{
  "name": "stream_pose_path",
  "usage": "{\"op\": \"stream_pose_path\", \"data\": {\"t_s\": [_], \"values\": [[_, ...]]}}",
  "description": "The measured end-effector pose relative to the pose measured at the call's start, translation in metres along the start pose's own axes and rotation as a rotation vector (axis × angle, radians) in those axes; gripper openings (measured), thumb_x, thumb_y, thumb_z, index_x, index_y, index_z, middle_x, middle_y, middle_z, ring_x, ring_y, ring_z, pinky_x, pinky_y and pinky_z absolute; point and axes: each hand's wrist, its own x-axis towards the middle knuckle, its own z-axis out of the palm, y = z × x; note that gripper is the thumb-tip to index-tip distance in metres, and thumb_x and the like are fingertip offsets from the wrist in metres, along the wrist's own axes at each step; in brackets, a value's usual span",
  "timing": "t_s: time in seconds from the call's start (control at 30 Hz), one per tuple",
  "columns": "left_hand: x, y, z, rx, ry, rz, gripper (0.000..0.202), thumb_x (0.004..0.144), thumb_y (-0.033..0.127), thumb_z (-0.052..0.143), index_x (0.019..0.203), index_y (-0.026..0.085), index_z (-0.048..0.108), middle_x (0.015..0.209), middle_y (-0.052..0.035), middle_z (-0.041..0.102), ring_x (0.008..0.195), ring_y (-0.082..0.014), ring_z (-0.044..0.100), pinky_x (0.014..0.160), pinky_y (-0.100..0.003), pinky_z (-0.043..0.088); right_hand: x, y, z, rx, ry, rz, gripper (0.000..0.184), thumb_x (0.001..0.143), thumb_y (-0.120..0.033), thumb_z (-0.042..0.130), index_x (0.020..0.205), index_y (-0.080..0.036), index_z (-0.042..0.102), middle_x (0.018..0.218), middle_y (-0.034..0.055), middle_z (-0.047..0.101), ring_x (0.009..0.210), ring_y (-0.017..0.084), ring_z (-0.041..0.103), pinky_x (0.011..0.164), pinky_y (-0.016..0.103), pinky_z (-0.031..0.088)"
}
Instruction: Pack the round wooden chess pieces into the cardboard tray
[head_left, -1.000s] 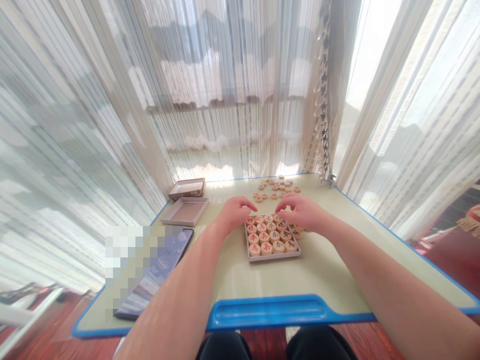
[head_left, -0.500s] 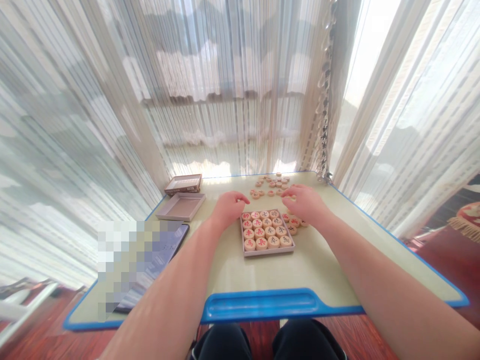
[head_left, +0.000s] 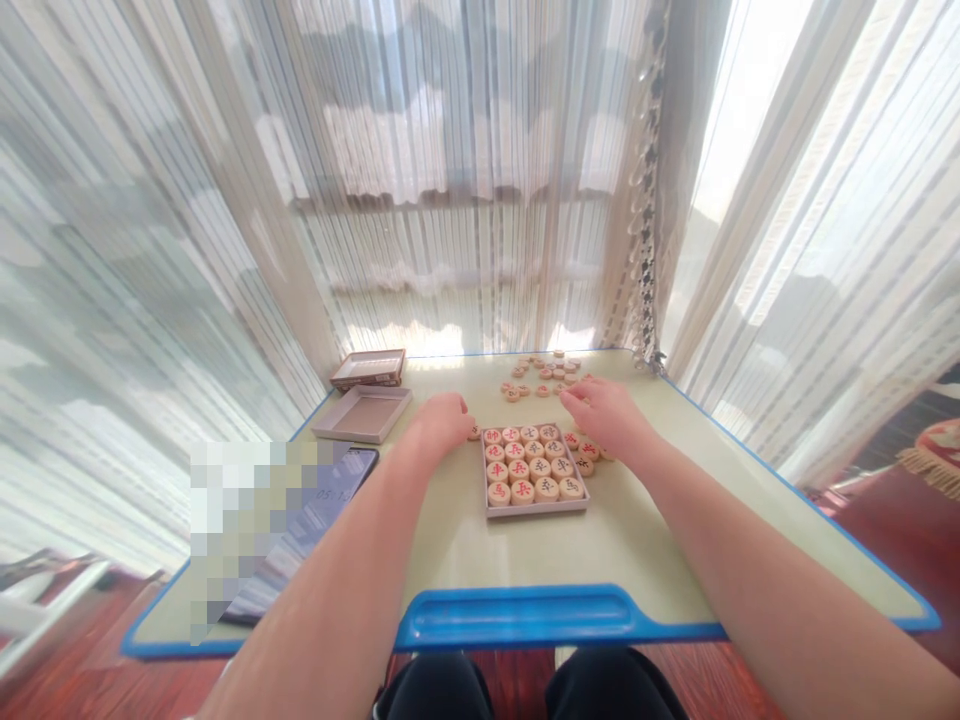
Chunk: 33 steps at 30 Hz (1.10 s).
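Observation:
Round wooden Chinese chess pieces [head_left: 518,468] with red and black characters stand in neat rows in a shallow open box [head_left: 537,509]. Left of the box, my left hand [head_left: 444,424] is curled, its fingertips on a single Chinese chess piece [head_left: 475,430]. Beyond the box's far right corner is my right hand [head_left: 609,412], fingers drawn together and pointing left. A loose piece [head_left: 560,390] shows right by its fingertips; what lies inside that grip is hidden. Several more pieces [head_left: 584,465] lie against the box's right side, partly under my right hand.
More loose pieces [head_left: 546,374] are scattered at the back of the table [head_left: 465,550]. An empty tray [head_left: 364,415] and a stacked box [head_left: 368,367] stand at the back left. A tablet or phone [head_left: 315,520], partly pixelated, lies by my left forearm. Sheer curtains hang behind the table.
My left hand has moved left and a little nearer to me, and a piece now shows at its fingertips. The right hand has barely shifted. The boxed pieces look unchanged.

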Motion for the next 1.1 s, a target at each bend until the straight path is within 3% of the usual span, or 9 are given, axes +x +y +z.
{"op": "stream_pose_path", "data": {"t_s": [0.17,0.43,0.77,1.1], "values": [[-0.004,0.001,-0.001,-0.009,-0.002,0.045,0.02,0.068,0.029,0.052,0.081,0.02,0.065,0.087,-0.0061,0.068,0.079,-0.02,0.061,0.067,-0.027,0.045,0.0,-0.003,0.002,-0.015,-0.034,-0.035,0.036,0.085,-0.038,0.036,0.091,-0.02,0.067,0.098,0.0088,0.065,0.108,0.025,0.048,0.093,0.039,0.03],[0.001,0.005,0.013,0.031,0.22,0.082,0.03,0.081,0.035,0.04,0.087,0.018,0.064,0.087,-0.0092,0.067,0.084,-0.0212,0.06,0.073,-0.029,0.044,0.0,-0.003,0.004,-0.011,-0.03,-0.024,0.034,0.084,-0.038,0.039,0.089,-0.021,0.068,0.096,0.009,0.065,0.104,0.024,0.051,0.092,0.037,0.031],[-0.001,0.008,0.01,0.015,0.174,0.106,0.028,0.08,0.035,0.043,0.087,0.019,0.065,0.088,-0.0083,0.068,0.084,-0.0209,0.06,0.073,-0.028,0.044,-0.002,-0.005,0.004,-0.013,-0.052,-0.036,0.033,0.084,-0.037,0.038,0.083,-0.02,0.067,0.094,0.007,0.065,0.098,0.021,0.052,0.091,0.035,0.032],[-0.001,0.007,0.013,0.03,0.2,0.107,0.029,0.082,0.03,0.038,0.085,0.02,0.065,0.087,-0.0076,0.068,0.083,-0.0208,0.061,0.072,-0.028,0.044,-0.001,-0.007,0.005,-0.013,-0.044,-0.034,0.033,0.085,-0.035,0.038,0.09,-0.019,0.067,0.098,0.009,0.064,0.103,0.023,0.05,0.093,0.037,0.031]]}}
